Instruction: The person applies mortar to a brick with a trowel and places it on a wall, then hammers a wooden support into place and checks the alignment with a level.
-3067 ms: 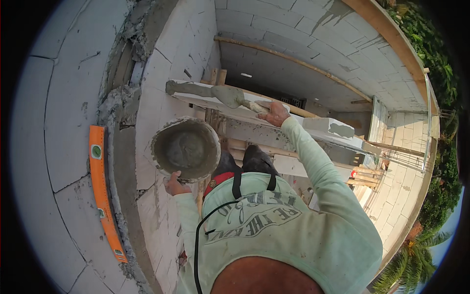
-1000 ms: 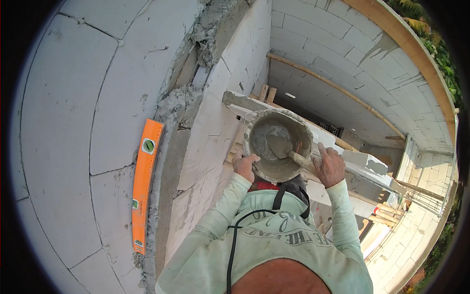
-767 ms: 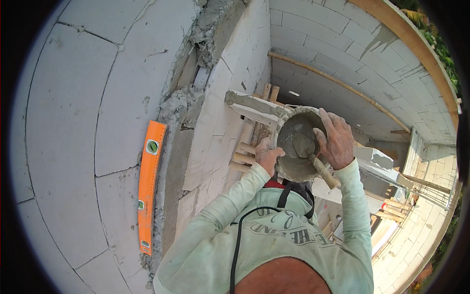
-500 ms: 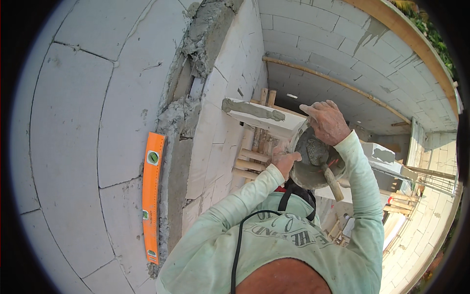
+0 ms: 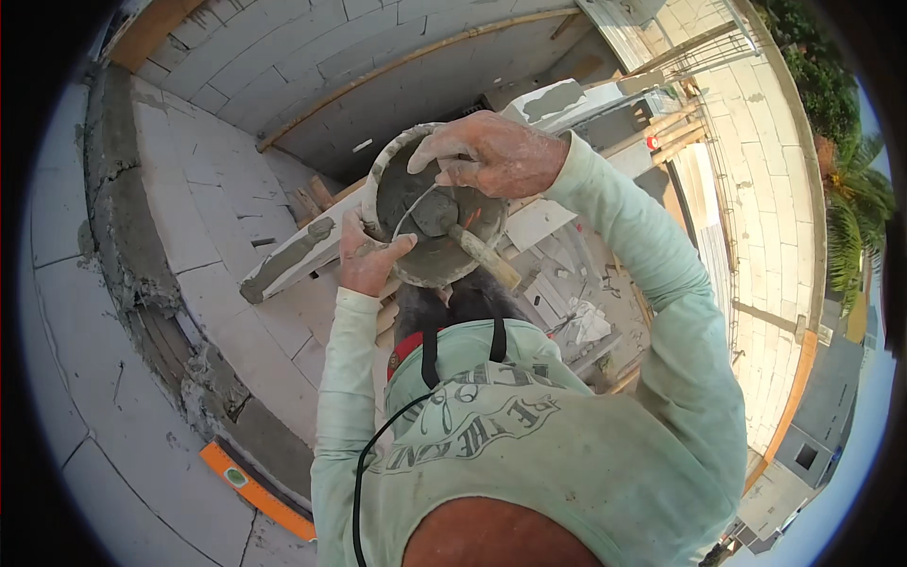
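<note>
My left hand [image 5: 368, 250] grips the left rim of a mortar-crusted bucket [image 5: 383, 161], thumb over the edge. My right hand [image 5: 491, 156] is over the bucket's upper right, its fingers curled at a thin bucket handle [image 5: 416, 206] that crosses the opening. A trowel [image 5: 435, 213] lies in the grey mortar inside, its wooden grip [image 5: 491, 260] sticking out over the near rim toward the lower right. Behind the bucket runs a narrow white block ledge [image 5: 316, 241] with smears of mortar on top.
An orange spirit level [image 5: 269, 501] lies on the wall top [image 5: 123, 416] at lower left, beside a rough concrete strip [image 5: 132, 236]. Bamboo poles [image 5: 675, 142] cross the opening at right. Rubble and offcuts [image 5: 576, 312] are below; trees [image 5: 850, 208] stand beyond the right wall.
The view has swung round, shifting the level to the lower left. My right hand has let go of the trowel, leaving it in the bucket, and moved up to the handle.
</note>
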A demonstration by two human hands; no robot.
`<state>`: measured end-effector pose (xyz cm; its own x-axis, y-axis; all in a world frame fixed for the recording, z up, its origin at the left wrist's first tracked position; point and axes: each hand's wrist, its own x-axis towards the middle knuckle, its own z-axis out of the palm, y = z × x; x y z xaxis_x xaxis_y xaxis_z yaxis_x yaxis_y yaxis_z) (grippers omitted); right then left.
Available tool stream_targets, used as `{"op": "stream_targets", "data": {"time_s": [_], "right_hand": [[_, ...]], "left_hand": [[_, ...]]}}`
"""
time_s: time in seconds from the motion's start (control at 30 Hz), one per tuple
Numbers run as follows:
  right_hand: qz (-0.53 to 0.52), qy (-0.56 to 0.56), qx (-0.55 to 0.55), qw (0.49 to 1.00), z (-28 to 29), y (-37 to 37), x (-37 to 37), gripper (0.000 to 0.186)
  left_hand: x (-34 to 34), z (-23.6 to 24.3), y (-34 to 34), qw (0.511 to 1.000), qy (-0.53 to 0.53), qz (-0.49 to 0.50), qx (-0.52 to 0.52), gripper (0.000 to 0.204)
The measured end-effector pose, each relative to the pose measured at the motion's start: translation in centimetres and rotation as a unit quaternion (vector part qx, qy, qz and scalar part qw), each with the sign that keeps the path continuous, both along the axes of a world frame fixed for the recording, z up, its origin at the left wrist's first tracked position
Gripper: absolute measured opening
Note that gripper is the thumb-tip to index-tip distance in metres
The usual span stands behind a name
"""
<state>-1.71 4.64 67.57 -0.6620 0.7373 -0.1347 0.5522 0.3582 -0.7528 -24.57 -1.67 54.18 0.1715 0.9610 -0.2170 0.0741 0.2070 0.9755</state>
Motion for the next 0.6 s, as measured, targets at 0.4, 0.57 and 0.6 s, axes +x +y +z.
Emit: {"op": "stream_targets", "data": {"time_s": [0.4,0.57,0.6], "right_hand": [[-0.415,0.108,-0.092,0.898,-6.7,-14.6,15.7,0.032],[-0.583,0.123,-0.187,0.781,-19.2,-16.1,21.7,0.031],[-0.581,0.129,-0.190,0.781,-23.1,-16.7,23.3,0.031]], "left_hand": [[-0.3,-2.3,2.9,0.953,0.148,-0.249,0.090,0.092],[-7.6,-7.2,-5.3,0.971,0.169,-0.125,-0.111,0.076],[-8.8,-8.3,-7.5,0.968,0.171,-0.076,-0.166,0.072]]}}
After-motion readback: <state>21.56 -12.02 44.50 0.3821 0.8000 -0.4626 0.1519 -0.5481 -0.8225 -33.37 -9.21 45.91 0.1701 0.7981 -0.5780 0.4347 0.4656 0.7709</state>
